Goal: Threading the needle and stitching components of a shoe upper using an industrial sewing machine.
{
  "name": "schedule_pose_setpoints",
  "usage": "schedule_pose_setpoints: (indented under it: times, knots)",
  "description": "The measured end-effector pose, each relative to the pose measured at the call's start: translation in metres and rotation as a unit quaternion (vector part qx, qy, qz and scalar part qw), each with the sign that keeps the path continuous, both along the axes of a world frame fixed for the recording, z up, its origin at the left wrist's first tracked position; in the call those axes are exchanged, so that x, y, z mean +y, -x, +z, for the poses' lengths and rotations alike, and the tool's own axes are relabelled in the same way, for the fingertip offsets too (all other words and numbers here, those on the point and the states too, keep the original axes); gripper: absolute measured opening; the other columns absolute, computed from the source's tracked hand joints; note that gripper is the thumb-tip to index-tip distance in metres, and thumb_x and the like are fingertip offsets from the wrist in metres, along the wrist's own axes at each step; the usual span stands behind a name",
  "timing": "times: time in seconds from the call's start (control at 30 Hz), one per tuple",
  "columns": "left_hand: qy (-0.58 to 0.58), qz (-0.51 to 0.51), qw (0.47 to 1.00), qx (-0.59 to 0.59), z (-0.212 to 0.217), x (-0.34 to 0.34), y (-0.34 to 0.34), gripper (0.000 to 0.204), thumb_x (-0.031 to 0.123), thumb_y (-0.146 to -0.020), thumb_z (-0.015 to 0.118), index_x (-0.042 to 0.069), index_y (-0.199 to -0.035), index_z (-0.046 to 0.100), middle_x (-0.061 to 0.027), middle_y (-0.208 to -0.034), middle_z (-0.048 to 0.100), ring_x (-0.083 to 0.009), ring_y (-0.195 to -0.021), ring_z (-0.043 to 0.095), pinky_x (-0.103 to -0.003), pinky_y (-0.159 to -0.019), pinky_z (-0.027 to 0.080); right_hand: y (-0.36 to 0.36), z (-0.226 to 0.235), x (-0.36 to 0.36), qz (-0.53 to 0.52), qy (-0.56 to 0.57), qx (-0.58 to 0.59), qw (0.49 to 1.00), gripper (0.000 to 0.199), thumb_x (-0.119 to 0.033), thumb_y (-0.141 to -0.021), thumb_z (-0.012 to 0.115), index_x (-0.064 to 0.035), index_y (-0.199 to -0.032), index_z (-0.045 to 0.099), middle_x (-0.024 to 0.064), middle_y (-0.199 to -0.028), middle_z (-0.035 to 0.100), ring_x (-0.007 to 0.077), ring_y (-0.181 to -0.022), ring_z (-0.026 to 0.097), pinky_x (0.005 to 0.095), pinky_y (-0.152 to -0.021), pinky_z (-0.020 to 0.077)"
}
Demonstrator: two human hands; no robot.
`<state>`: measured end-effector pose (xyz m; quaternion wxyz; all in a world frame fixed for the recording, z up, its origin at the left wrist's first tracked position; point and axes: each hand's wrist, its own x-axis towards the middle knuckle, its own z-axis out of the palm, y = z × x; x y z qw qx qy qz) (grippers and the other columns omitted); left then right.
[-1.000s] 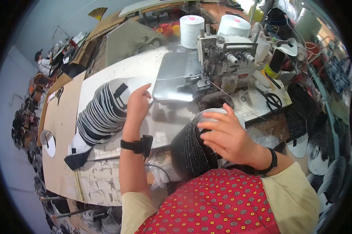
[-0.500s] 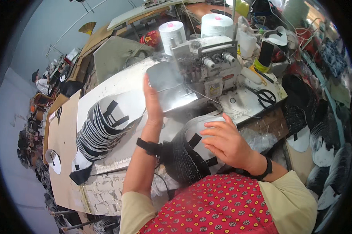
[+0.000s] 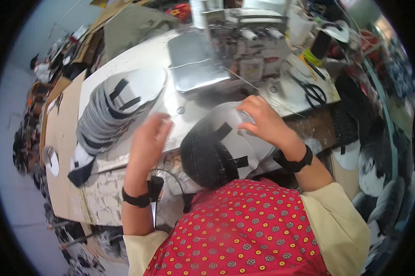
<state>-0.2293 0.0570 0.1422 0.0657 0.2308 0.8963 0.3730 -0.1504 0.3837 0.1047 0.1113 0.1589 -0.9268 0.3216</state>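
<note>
A stack of rounded fabric pieces [image 3: 221,147], white inside with black tabs and dark frayed edges, rests at the table's front edge against my red patterned apron. At its upper right edge is my right hand [image 3: 265,119], fingers curved, the thumb apart from them; nothing shows clearly held. My left hand [image 3: 150,135] is in the air left of this stack, its fingers smeared by motion. Beyond it lies another stack of similar pieces [image 3: 106,110], fanned out on the white table [image 3: 129,60]. A sewing machine [image 3: 253,60] with a shiny metal plate [image 3: 196,62] stands behind the near stack.
Black-handled scissors [image 3: 311,92] lie on the table right of the machine. Thread cones [image 3: 199,14] stand behind it. A brown board [image 3: 62,161] adjoins the table's left side. More fabric pieces [image 3: 347,158] are piled at the right. A loose thread crosses the tabletop.
My left hand has come back from the metal plate toward me and to the left. My right hand's fingers have drawn in at the stack's edge. The view has shifted downward.
</note>
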Motion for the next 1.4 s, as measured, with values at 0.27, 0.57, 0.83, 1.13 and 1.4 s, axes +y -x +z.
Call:
schedule_pose_setpoints:
  times: [0.27,0.57,0.83,1.13,1.4]
  knots:
    - [-0.081,-0.012,0.975,-0.208,-0.056,0.009,-0.055,0.054,0.032,-0.088,0.063,0.005,-0.130,0.044,-0.0277,-0.104,0.065,-0.0393,-0.101,0.063,-0.044,-0.083,0.050,0.002,0.006,-0.026,-0.012,-0.082,-0.008,0.997,0.072,-0.015,-0.051,0.085,-0.0034,-0.115,0.055,0.0157,-0.113,0.049,0.0384,-0.110,0.045,0.0440,-0.093,0.0420]
    - [-0.122,0.101,0.963,0.219,-0.011,0.003,-0.001,0.023,0.009,-0.085,0.063,0.004,-0.108,0.063,-0.0131,-0.098,0.067,-0.0291,-0.090,0.066,-0.037,-0.080,0.052,0.002,0.015,-0.042,-0.063,-0.089,0.027,0.994,0.067,-0.011,-0.053,0.085,-0.0030,-0.112,0.056,0.0153,-0.109,0.051,0.0366,-0.104,0.050,0.0436,-0.088,0.0426]
    - [-0.175,-0.230,0.946,-0.143,-0.011,0.061,0.022,0.032,0.010,-0.093,0.060,0.002,-0.123,0.058,-0.0087,-0.114,0.068,-0.0196,-0.106,0.063,-0.033,-0.091,0.049,-0.028,0.064,-0.005,0.079,-0.115,0.006,0.990,0.019,0.000,-0.074,0.066,-0.0025,-0.092,0.059,0.0146,-0.095,0.057,0.0368,-0.092,0.057,0.0392,-0.080,0.0471]
    - [-0.433,-0.093,0.875,-0.197,-0.008,0.056,0.024,0.029,0.002,-0.091,0.058,0.001,-0.120,0.059,-0.0037,-0.109,0.065,-0.0120,-0.096,0.060,-0.028,-0.085,0.051,0.022,0.094,0.004,-0.030,0.506,-0.041,0.861,0.020,0.000,-0.091,0.059,-0.0055,-0.110,0.054,-0.0005,-0.093,0.059,0.0052,-0.076,0.056,0.0213,-0.066,0.0481]
    - [-0.720,-0.038,0.652,-0.234,-0.001,0.063,0.057,0.043,0.021,-0.100,0.042,-0.004,-0.136,0.046,-0.0150,-0.139,0.051,-0.0251,-0.127,0.049,-0.041,-0.109,0.038,0.083,0.042,-0.029,-0.083,0.531,-0.233,0.810,0.023,-0.006,-0.092,0.056,0.0041,-0.111,0.065,0.0067,-0.086,0.069,0.0097,-0.073,0.064,0.0258,-0.065,0.0513]
